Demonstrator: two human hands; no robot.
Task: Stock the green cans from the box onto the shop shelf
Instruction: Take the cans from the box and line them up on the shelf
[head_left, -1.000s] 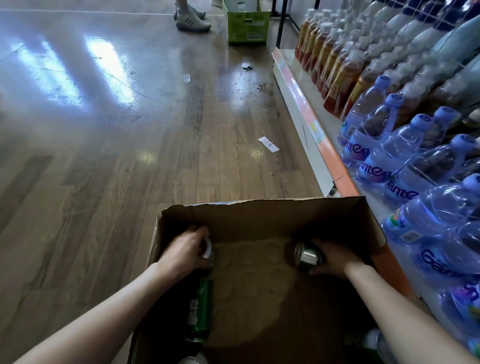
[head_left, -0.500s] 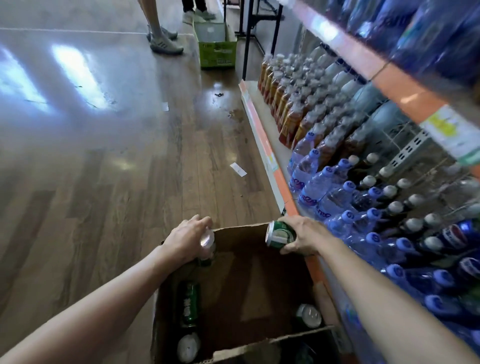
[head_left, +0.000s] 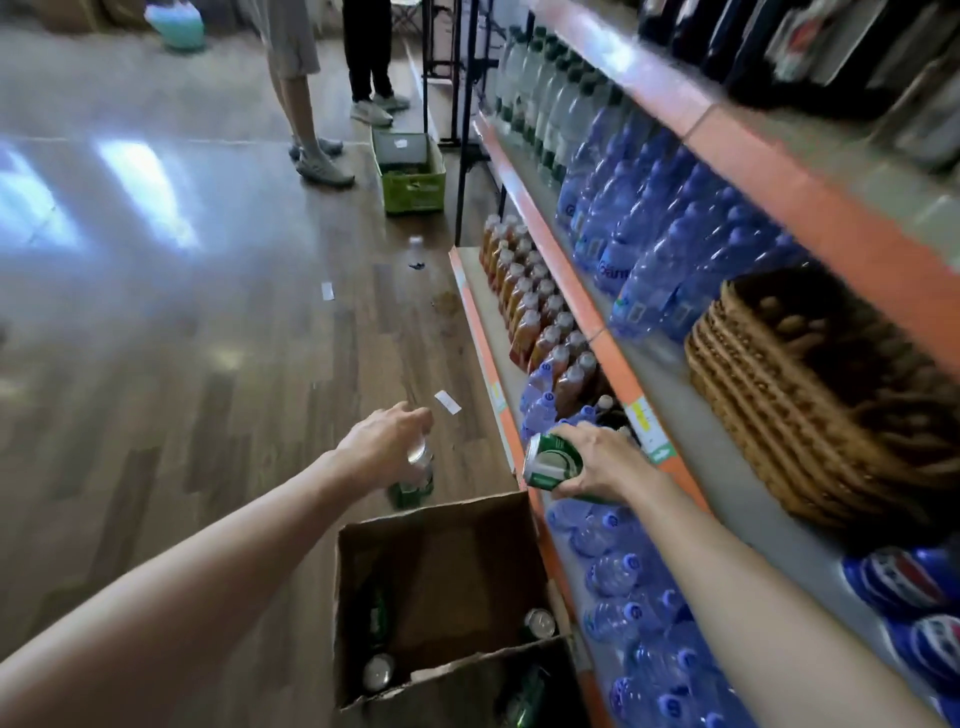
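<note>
My left hand (head_left: 382, 441) grips a green can (head_left: 413, 480) from the top and holds it upright above the floor, just past the box's far edge. My right hand (head_left: 597, 462) holds a second green can (head_left: 545, 462) tilted on its side, level with the orange edge of the middle shelf (head_left: 613, 353). The open cardboard box (head_left: 447, 535) stands on the floor below both hands. Several green cans (head_left: 537, 623) remain inside it, some upright, some lying.
A wicker basket (head_left: 795, 400) sits on the middle shelf to the right of my right hand. Blue water bottles and amber drink bottles fill the shelves. A green crate (head_left: 413, 182) and two standing people (head_left: 322, 78) are farther down the aisle. Paper scraps lie on the wooden floor.
Both hands have lifted their cans out of the box and risen. The right can has moved toward the middle shelf. My view has tilted up, so higher shelves and the basket show.
</note>
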